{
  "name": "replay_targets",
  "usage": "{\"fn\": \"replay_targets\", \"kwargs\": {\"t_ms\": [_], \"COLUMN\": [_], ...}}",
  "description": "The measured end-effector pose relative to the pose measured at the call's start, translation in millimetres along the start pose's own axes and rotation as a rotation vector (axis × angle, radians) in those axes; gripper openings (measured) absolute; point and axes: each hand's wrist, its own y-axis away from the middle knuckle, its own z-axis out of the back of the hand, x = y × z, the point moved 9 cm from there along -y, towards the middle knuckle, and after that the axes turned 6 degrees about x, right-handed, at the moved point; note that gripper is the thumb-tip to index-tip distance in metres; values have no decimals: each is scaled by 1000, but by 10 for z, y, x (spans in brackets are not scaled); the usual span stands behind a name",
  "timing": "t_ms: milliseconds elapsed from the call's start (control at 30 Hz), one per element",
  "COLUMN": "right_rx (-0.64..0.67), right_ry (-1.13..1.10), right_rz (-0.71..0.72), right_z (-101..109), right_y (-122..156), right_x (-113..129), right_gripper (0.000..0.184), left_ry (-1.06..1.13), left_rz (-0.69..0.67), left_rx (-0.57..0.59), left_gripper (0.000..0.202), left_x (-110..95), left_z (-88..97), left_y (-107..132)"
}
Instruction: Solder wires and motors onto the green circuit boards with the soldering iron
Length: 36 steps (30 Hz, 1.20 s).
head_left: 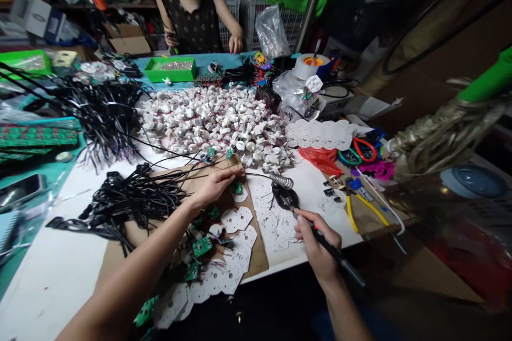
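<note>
My right hand (320, 240) grips a black soldering iron (334, 253) like a pen. The iron's tip is down at a round black soldering iron stand (286, 196) with a coiled metal spring holder (281, 180). My left hand (214, 186) is at the edge of a small brown block (234, 164), its fingers together; what they pinch, if anything, is hidden. Two small green circuit boards (209, 155) are by the block's far side. Black cables (138, 197) lie bundled left of that hand. Nearer me, green circuit boards (202, 246) with wires rest among white perforated sheets (236, 248).
A large heap of white parts (216, 122) fills the table's middle. Yellow-handled pliers (366, 208) and scissors (364, 149) lie right. A green tray (171, 69) of small metal pieces stands at the back. Across the table is another person (196, 21). A phone (22, 192) lies left.
</note>
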Motion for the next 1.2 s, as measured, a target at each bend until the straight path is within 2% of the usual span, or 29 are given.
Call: {"fn": "replay_targets", "kwargs": {"t_ms": [167, 300, 433, 500, 567, 633, 700, 800, 900, 1033, 1200], "right_rx": [18, 42, 51, 70, 98, 124, 149, 186, 199, 187, 193], "right_ry": [-22, -32, -40, -41, -42, -46, -53, -76, -119, -172, -182], "right_rz": [18, 13, 13, 15, 23, 33, 42, 73, 119, 110, 107], "right_z": [-59, -103, -140, -178, -236, -308, -399, -576, -769, -1016, -1193], "right_y": [2, 2, 5, 13, 24, 33, 37, 28, 6, -15, 28], "right_x": [41, 115, 183, 210, 238, 263, 281, 319, 357, 313, 234], "right_gripper": [31, 27, 27, 27, 26, 24, 23, 22, 21, 21, 22], "left_ry": [-25, -85, 9, 94, 117, 34, -137, -430, -639, -681, -621], "left_rz": [-45, -11, 50, 118, 255, 410, 501, 503, 475, 533, 606], "left_rx": [-71, -120, -151, -79, 62, 151, 116, -13, -45, 28, 115], "left_gripper": [50, 41, 39, 37, 34, 29, 23, 19, 19, 17, 18], "left_x": [23, 55, 3, 5, 86, 214, 301, 251, 109, 60, 146], "left_z": [-4, -9, 134, 184, 163, 152, 205, 261, 206, 126, 89], "left_y": [25, 0, 32, 71, 141, 241, 310, 318, 277, 245, 232]}}
